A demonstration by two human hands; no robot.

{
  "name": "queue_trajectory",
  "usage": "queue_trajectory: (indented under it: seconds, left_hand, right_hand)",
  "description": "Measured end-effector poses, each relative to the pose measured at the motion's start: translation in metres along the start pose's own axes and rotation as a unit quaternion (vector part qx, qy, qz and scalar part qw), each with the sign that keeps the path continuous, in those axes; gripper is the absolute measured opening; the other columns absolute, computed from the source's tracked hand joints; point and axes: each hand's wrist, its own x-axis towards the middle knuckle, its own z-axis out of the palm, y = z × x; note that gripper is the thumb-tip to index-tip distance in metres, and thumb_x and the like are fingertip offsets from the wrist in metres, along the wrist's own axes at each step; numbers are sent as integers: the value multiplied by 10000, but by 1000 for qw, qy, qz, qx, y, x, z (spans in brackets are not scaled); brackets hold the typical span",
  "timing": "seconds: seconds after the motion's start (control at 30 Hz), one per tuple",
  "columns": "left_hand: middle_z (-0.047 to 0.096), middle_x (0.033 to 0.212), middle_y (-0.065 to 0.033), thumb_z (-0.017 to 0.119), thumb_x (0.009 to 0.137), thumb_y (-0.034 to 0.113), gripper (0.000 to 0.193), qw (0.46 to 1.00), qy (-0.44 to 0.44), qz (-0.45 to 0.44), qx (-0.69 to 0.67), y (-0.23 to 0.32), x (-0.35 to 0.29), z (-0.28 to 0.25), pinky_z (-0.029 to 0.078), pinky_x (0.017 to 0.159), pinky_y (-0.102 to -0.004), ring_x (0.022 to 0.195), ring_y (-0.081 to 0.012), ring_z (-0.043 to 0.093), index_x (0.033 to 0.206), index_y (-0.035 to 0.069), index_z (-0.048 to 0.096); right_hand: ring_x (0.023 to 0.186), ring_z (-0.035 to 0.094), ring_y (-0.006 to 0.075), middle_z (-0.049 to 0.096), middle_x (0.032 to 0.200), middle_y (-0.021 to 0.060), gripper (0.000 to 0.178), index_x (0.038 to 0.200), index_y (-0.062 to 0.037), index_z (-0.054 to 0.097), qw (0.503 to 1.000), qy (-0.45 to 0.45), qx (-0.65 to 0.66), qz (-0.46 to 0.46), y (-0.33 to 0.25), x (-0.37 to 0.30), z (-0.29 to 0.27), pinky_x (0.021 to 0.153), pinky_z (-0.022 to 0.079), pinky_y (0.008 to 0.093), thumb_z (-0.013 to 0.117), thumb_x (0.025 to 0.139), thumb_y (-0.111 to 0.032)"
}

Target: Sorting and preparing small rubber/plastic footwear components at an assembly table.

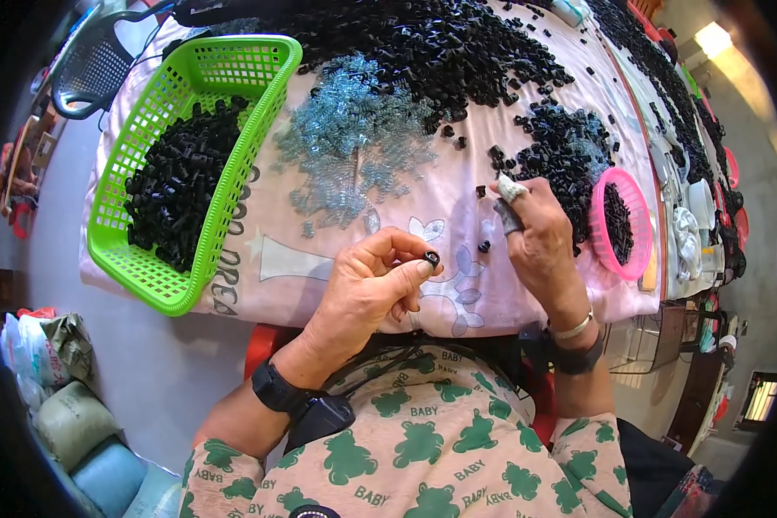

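Small black ring-shaped plastic piece (432,257), near centre, is pinched tight in the left hand (363,289); a loosened pinch could drop it. Whether the tape-fingered right hand (540,233) holds anything, I cannot tell.

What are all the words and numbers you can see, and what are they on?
I can't copy words out, but here's where writing shows:
Shirt: one short word repeated among green bears, readable.
Pink tablecloth: big dark letters beside the green basket.
White bag, lower left: marks too blurred to read.
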Motion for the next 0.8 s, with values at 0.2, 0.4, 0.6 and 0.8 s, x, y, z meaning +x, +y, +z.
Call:
queue_trajectory:
  seconds: [0.2, 0.4, 0.6, 0.8]
  left_hand:
    - [696, 915, -75, 644, 916, 101, 132, 1000, 3, -22, -5, 1, 1, -2, 418, 481, -155, 585, -36, 544, 1035, 50, 617]
    - [696, 921, -82, 643, 915, 89, 140, 999, -6, -19, -25, -1, 2, -4, 432, 491, -162, 596, -44, 556, 1049, 51, 621]
    - [697, 943, -99, 645, 913, 83, 158, 999, -20, -14, -36, -3, 2, -5, 452, 508, -170, 616, -52, 565, 1065, 45, 624]
    - [696, 937, -97, 648, 910, 81, 159, 999, -27, -8, -34, -3, 2, -4, 444, 507, -167, 612, -50, 558, 1063, 47, 630]
  right_hand:
    - [875, 598, 286, 578, 940, 113, 201, 960, -62, 643, 990, -54, -108, -68, 2, 17, 11, 726, 519, 370, 588, 772, -19]
    - [830, 610, 301, 575, 921, 136, 139, 909, -44, 603, 985, -51, -131, -100, 1, 15, 15, 692, 524, 380, 585, 775, -10]
    - [759, 607, 344, 561, 875, 143, 187, 985, -49, 619, 993, -50, -89, -56, 7, 14, 16, 641, 491, 429, 672, 806, -60]
    - [715, 621, 279, 587, 835, 126, 170, 981, -23, 671, 997, -36, -46, -52, 6, 11, 8, 640, 499, 352, 677, 811, -20]
